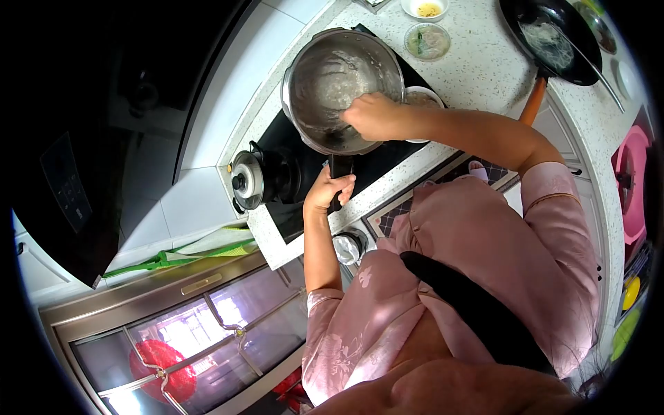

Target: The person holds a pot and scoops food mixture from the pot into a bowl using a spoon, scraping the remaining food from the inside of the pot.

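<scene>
A large metal pot (317, 52) sits on the black cooktop, its bottom covered with a whitish, grainy wet layer like rice. My left hand (330, 189) is wrapped round the pot's black handle (341, 166). Over the near right part of the pot's opening, my right hand (373, 117) is closed with its fingertips pointing down inside. Whatever those fingers hold, if anything, is hidden. Beside the pot, partly behind my right forearm, stands a white bowl (432, 93).
A small lidded black pot (247, 181) stands left on the cooktop (404, 160). On the speckled counter (477, 86) are a small bowl (423, 10), a glass dish (427, 41) and a wok (526, 41) with pale noodles and a long utensil. The range hood (104, 124) hangs at the left.
</scene>
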A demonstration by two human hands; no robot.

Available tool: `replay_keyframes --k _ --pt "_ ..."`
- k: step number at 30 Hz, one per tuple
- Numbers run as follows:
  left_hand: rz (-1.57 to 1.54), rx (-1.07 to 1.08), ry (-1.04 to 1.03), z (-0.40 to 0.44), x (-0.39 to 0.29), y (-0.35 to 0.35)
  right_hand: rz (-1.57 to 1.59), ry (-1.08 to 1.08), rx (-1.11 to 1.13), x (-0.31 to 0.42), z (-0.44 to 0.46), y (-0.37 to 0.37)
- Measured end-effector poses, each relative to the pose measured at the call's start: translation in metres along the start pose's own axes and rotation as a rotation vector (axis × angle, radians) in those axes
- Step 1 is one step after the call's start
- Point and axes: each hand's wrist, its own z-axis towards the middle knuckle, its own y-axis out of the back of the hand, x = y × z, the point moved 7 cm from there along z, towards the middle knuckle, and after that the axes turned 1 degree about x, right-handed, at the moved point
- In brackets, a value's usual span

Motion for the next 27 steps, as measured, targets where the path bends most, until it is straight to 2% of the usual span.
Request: replay_keyframes --k 3,6,8,10,11,16,18,20,22,24,27 --pt "-0.02 -0.022 0.007 -0.001 -0.001 -0.004 -0.049 -0.115 0.05 -0.029 -0.006 -0.001" --pt "-0.029 -0.046 0.003 -0.001 0.0 -0.005 0.013 -0.143 -0.074 -0.025 -0.011 0.016" --pt "-0.031 -0.083 0.015 0.0 0.003 -0.001 0.077 -0.149 -0.054 -0.011 -0.006 0.013" --pt "-0.025 -0.094 0.018 0.0 0.003 -0.003 0.362 -0.133 -0.22 0.001 0.0 0.011" --pt "-0.026 -0.106 0.017 0.001 0.003 -0.004 0.44 -0.14 -0.209 0.005 0.002 0.007" --pt "0.016 -0.082 -0.021 0.003 0.005 -0.008 0.378 -0.224 -0.081 -0.001 -0.013 -0.013" --pt "0.016 -0.083 -0.034 0.002 0.006 -0.009 0.074 -0.242 0.056 -0.015 -0.026 -0.015" --pt "0.002 -0.102 -0.027 0.002 0.004 -0.012 0.014 -0.23 -0.072 -0.029 -0.029 0.003" --pt "0.006 -0.105 -0.026 0.002 0.003 -0.015 0.015 -0.208 -0.074 -0.032 -0.025 0.013" --pt "0.009 -0.112 -0.024 0.002 0.004 -0.017 0.082 -0.298 -0.163 -0.033 -0.024 0.027" --pt "-0.001 -0.109 -0.039 0.002 0.003 -0.02 0.202 -0.315 -0.211 -0.032 -0.02 0.018"
